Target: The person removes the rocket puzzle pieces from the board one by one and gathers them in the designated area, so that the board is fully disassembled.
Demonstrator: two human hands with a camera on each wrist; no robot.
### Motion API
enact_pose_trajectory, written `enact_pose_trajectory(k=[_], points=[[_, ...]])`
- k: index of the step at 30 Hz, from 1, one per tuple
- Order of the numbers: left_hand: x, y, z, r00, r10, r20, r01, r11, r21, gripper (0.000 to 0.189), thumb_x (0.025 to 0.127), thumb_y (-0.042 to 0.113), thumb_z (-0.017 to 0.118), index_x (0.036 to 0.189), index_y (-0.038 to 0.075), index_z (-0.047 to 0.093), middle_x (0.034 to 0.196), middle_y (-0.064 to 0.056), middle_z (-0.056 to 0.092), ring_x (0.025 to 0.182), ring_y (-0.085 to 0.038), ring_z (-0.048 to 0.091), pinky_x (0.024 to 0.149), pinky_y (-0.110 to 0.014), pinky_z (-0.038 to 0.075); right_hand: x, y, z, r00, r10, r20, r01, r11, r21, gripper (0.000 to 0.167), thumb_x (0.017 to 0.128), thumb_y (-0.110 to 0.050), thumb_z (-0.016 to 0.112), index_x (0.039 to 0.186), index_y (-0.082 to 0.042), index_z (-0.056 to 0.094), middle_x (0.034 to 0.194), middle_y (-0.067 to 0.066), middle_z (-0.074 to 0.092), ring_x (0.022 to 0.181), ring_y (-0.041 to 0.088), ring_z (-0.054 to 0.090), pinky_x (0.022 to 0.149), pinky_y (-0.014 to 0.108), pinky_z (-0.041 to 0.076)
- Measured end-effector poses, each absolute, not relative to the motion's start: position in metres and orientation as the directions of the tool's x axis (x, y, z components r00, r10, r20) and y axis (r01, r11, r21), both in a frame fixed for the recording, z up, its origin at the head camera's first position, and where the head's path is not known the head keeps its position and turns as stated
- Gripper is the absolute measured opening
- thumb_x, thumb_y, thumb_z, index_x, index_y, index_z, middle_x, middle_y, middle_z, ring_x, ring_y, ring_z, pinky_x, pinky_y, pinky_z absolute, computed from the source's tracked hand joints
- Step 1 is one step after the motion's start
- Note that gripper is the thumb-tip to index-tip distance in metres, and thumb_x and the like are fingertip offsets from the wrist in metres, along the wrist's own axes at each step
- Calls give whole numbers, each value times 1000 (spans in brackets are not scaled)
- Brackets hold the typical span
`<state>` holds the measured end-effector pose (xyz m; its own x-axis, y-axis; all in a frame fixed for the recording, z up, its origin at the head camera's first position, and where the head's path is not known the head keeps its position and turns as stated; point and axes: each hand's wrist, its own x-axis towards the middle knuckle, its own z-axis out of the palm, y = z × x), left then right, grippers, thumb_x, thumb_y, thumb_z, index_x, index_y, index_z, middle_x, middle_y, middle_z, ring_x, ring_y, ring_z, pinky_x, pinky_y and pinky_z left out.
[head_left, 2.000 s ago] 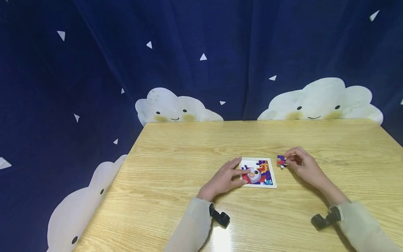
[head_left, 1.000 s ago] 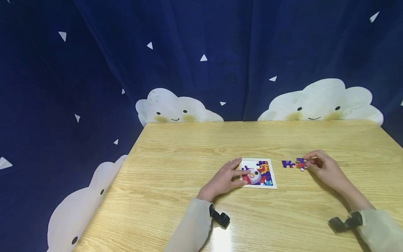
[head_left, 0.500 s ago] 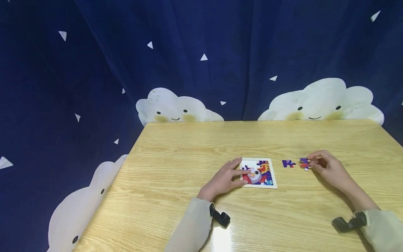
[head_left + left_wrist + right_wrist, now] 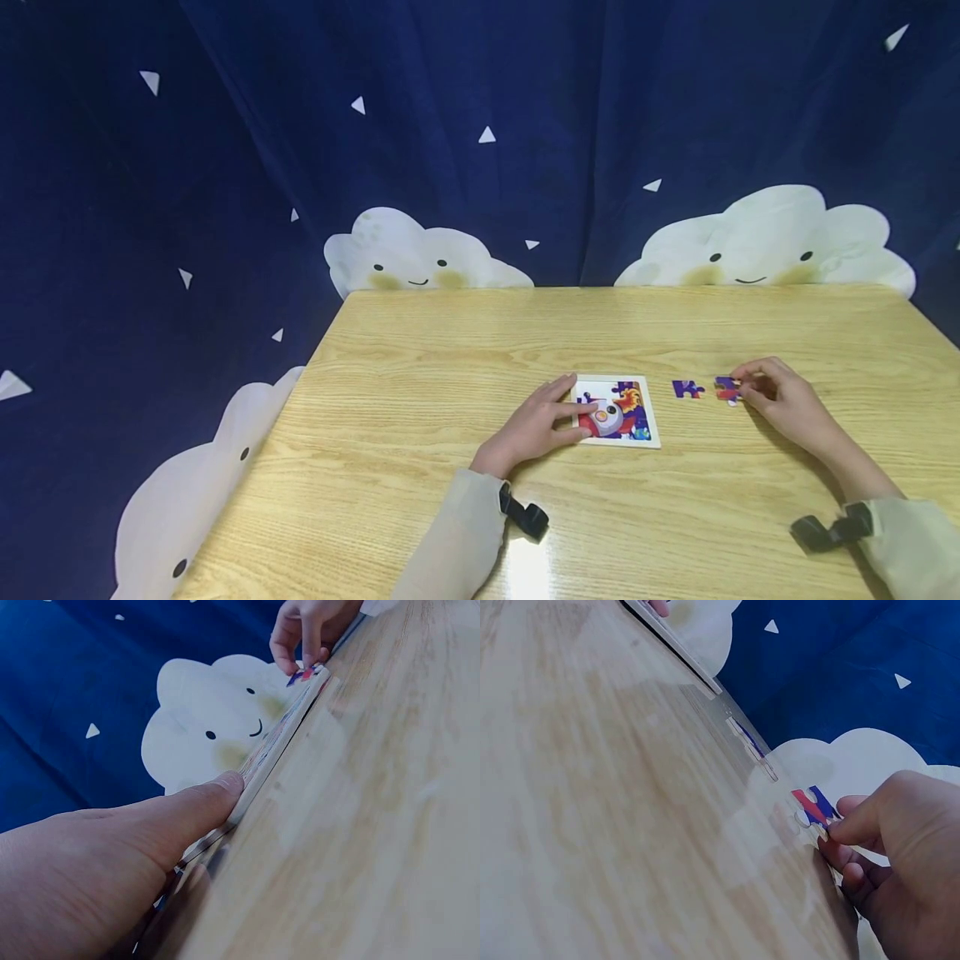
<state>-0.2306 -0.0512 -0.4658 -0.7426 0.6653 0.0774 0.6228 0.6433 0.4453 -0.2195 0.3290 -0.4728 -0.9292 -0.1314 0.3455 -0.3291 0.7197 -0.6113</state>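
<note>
In the head view, my left hand rests over the left side of a white-framed jigsaw puzzle, fingers spread, hiding part of its penguin picture. A white patch without pieces shows in its upper left. The left wrist view has the thumb against the frame's near edge. My right hand pinches a purple and red puzzle piece between thumb and fingertips; in the right wrist view this piece is tilted up. Between it and the frame, a second purple puzzle piece lies flat on the table.
A light wooden table carries everything. Behind it hangs a dark blue curtain with white triangles and smiling clouds. Black wrist-worn devices sit at both cuffs.
My right hand has carried its puzzle piece rightward, away from the frame. The second piece now shows by itself on the table, with a gap between the two. The left hand stays put.
</note>
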Motion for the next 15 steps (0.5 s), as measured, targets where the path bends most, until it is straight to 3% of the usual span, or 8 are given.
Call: enact_pose_trajectory(k=[8,15], points=[[-231,-51,-468,-742,666,84,627,644,438,44,96,42,59,139,32,54,164,-9,23,153,-24,22,126,-41,21,-224,329,-472,-926,-160,341,-347,717,-604,23,84,12,65,106,7,59,98,21,59,79,-20,46,65,2,44],[-232,-50,-468,-743,664,86,625,642,444,45,96,41,60,139,31,54,164,-9,23,153,-22,21,126,-40,20,-228,326,-463,-950,-180,255,-301,745,-595,20,85,10,64,104,8,58,97,24,63,78,-21,44,63,7,47]])
